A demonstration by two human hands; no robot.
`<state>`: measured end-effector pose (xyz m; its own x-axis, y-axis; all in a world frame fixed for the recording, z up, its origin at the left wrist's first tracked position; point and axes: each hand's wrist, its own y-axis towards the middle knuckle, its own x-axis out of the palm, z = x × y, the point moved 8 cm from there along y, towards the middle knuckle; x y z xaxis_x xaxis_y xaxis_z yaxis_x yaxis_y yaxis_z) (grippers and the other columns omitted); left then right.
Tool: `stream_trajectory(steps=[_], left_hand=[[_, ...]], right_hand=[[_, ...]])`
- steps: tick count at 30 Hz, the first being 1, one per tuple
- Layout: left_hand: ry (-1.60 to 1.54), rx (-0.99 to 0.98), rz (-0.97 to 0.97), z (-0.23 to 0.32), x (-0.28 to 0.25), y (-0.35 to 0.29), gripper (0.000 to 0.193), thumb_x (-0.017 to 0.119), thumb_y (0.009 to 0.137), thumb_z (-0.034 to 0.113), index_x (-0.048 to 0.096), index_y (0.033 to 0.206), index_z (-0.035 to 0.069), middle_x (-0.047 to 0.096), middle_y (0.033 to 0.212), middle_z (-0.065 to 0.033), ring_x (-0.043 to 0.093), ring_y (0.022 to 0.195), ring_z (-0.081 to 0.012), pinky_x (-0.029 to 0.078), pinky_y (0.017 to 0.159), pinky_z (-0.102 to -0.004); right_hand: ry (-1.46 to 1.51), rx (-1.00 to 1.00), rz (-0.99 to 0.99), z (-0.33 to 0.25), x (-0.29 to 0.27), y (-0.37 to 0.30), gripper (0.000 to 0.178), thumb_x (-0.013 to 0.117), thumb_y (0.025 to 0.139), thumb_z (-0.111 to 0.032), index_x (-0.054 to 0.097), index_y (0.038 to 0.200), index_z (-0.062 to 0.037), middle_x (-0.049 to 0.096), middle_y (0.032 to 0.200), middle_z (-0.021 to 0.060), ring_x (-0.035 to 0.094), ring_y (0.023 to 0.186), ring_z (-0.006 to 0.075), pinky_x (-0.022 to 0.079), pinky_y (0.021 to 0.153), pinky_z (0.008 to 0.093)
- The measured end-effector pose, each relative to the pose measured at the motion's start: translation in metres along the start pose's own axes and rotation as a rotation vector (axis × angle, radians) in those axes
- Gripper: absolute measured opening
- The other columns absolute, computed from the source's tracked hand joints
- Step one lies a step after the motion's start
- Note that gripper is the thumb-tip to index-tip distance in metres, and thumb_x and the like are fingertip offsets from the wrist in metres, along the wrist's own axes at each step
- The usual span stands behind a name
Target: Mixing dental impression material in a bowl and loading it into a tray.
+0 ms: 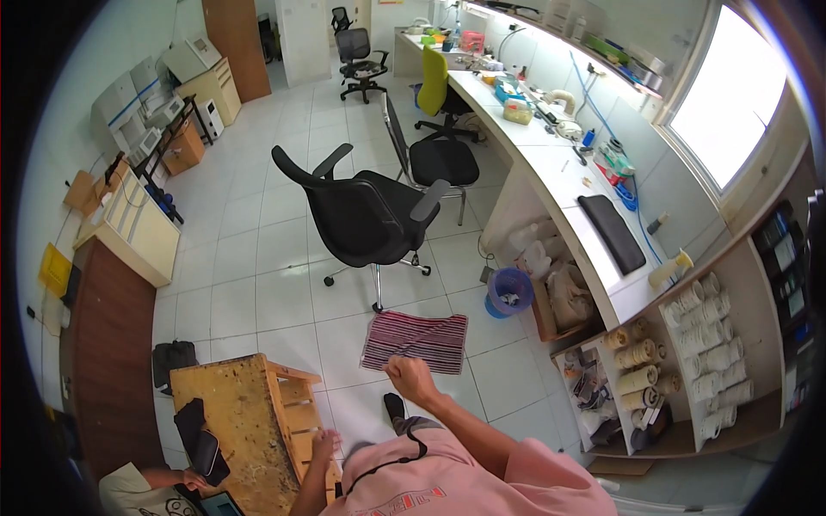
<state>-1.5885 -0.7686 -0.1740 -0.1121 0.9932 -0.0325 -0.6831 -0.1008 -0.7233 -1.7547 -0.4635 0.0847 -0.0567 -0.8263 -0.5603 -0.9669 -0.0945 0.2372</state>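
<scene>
The wearer's right hand (pixel 410 379) is curled into a fist at the end of a bent, bare forearm, its fingers folded together against the palm. Whether anything is pinched inside that fist cannot be told. In view it overlaps the near edge of a rectangular cloth mat with dark red, pale and black stripes (pixel 422 337), which is spread on the white tiled floor (pixel 344 340); whether the knuckles touch the cloth is unclear. A foot in a dark sock (pixel 393 407) shows just below the fist.

The left hand (pixel 324 445) is lower and nearer the body, beside the pale slatted wooden side (pixel 298 393) of a stained yellow-brown wooden table (pixel 232 387). It is too small to tell how far its fingers are parted, or whether it touches the slats; no object shows in it. Beyond the mat stands a black swivel armchair (pixel 361 225).

At the table's far left, another person's hand (pixel 194 479) is at a dark, rounded oblong object (pixel 205 452).
</scene>
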Motion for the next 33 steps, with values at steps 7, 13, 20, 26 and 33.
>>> stream_trajectory(steps=[7,13,20,26,33], left_hand=[[-0.166,0.263,-0.002,0.267,0.04,0.067,0.027,0.054,0.092,0.028,0.053,0.11,0.009,0.06,0.102,-0.006,0.061,0.085,-0.0155,0.049,0.072,-0.0278],[-0.146,0.507,-0.067,0.439,0.032,0.114,0.03,0.048,0.094,0.023,0.05,0.117,0.005,0.059,0.11,-0.0086,0.06,0.092,-0.0165,0.046,0.083,-0.0301],[-0.112,0.539,-0.176,0.585,0.037,0.206,0.04,0.047,0.095,0.026,0.042,0.129,0.005,0.058,0.117,-0.0115,0.06,0.097,-0.0185,0.046,0.086,-0.0317],[-0.046,0.557,-0.269,0.667,0.072,0.268,0.079,0.042,0.092,0.059,0.018,0.147,0.008,0.042,0.137,-0.0113,0.048,0.119,-0.0235,0.045,0.092,-0.0371],[-0.037,0.053,-0.85,0.673,0.096,0.308,0.078,0.046,0.09,0.06,0.037,0.136,-0.002,0.05,0.13,-0.0125,0.048,0.119,-0.0202,0.037,0.101,-0.0347]], right_hand=[[-0.071,-0.15,-0.094,-0.048,0.003,0.144,0.035,0.056,0.091,-0.029,0.056,0.069,-0.0014,0.058,0.067,0.0162,0.058,0.065,0.0367,0.046,0.056,0.043],[0.094,-0.28,-0.037,-0.102,0.007,0.283,0.014,0.06,0.087,-0.015,0.056,0.093,-0.003,0.057,0.101,0.0153,0.059,0.085,0.0356,0.049,0.066,0.0404],[-0.042,-0.358,-0.014,-0.104,0.024,0.466,0.034,0.06,0.088,-0.015,0.05,0.118,-0.0039,0.049,0.123,0.0183,0.055,0.107,0.0339,0.046,0.088,0.0394],[0.179,0.275,-0.745,0.015,0.145,0.516,0.07,0.027,0.098,-0.053,0.022,0.145,-0.0021,0.026,0.148,0.0214,0.026,0.138,0.0326,0.02,0.113,0.0359],[0.468,0.429,-0.663,0.104,0.225,0.546,0.076,0.023,0.096,-0.058,0.01,0.148,-0.0038,0.012,0.154,0.015,0.006,0.143,0.0257,0.008,0.116,0.0352]])
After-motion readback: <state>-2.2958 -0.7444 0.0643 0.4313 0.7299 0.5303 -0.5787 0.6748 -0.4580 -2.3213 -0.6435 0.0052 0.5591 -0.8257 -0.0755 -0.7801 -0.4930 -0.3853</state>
